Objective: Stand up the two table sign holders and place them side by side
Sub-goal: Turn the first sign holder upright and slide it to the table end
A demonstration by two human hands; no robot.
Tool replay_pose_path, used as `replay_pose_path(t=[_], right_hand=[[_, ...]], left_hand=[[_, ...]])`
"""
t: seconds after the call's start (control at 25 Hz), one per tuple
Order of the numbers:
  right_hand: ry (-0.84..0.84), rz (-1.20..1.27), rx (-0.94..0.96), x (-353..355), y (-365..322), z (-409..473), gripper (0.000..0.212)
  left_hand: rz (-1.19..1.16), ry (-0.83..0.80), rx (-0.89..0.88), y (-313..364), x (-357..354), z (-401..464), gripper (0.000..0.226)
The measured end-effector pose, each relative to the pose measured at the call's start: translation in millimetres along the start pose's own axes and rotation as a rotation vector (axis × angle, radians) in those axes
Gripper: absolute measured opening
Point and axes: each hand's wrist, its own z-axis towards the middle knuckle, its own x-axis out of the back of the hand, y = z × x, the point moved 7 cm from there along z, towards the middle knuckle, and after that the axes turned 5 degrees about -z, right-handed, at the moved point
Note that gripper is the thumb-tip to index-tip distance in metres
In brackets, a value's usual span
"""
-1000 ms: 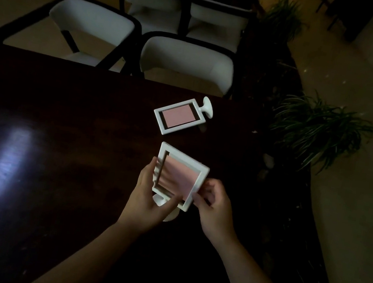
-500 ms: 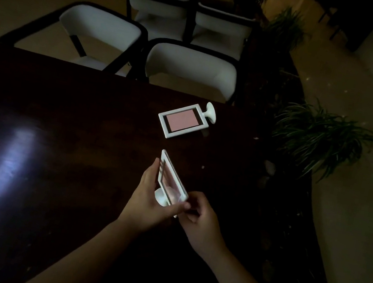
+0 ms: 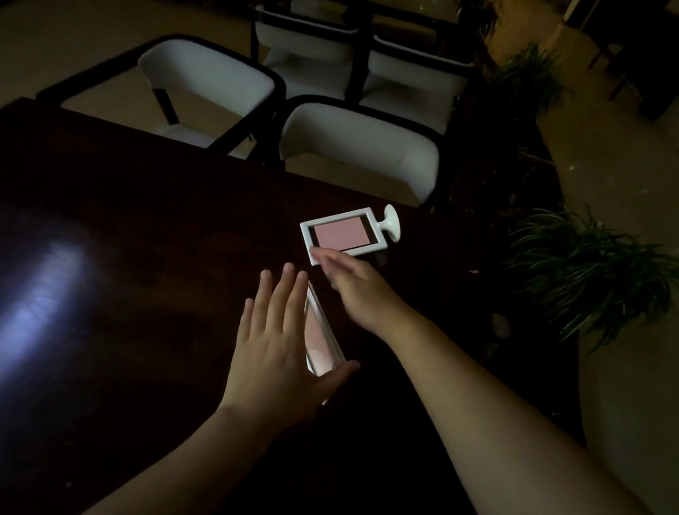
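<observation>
On the dark polished wooden table (image 3: 88, 350), one white-framed sign holder with a pink insert (image 3: 322, 337) stood upright beside the open left hand (image 3: 281, 351). The empty right hand (image 3: 357, 289) reached for the flat second white-framed holder (image 3: 344, 233); a careless sweep of the forearm might topple the standing one.

Both forearms are bare to the frame edge, with no sleeve showing. The left hand (image 3: 277, 350) and right hand (image 3: 361, 290) wear no gloves, rings or watch; nails look short and unpainted.
</observation>
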Motion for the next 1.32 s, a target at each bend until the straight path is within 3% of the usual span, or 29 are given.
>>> replay_pose_path(t=[0.16, 0.36, 0.48, 0.72, 0.92, 1.12, 1.32], right_hand=[[-0.107, -0.103, 0.016, -20.3, -0.8, 3.4, 0.040], [-0.048, -0.149, 0.036, -4.8, 8.9, -2.7, 0.033], [0.005, -0.183, 0.048, 6.2, 16.1, -10.4, 0.030], [0.084, -0.229, 0.065, 16.9, 26.6, -32.6, 0.029], [0.163, -0.282, 0.109, 20.4, 26.5, -55.9, 0.028], [0.193, -0.264, 0.078, 15.1, 31.8, -68.5, 0.032], [0.243, -0.124, -0.019, 8.9, 58.5, -80.3, 0.054]], left_hand=[[0.027, 0.034, 0.000, -14.4, 14.5, -3.8, 0.122], [0.043, 0.061, 0.002, -42.8, 34.7, -7.2, 0.122], [0.040, 0.043, -0.005, -54.1, 41.6, -6.2, 0.109], [0.088, -0.002, -0.080, -60.5, 48.5, 10.4, 0.062], [0.112, 0.000, -0.102, -68.5, 49.2, 30.6, 0.046], [0.122, 0.003, -0.074, -72.5, 43.9, 42.7, 0.055], [0.098, -0.044, 0.021, -87.8, 24.6, 12.8, 0.080]])
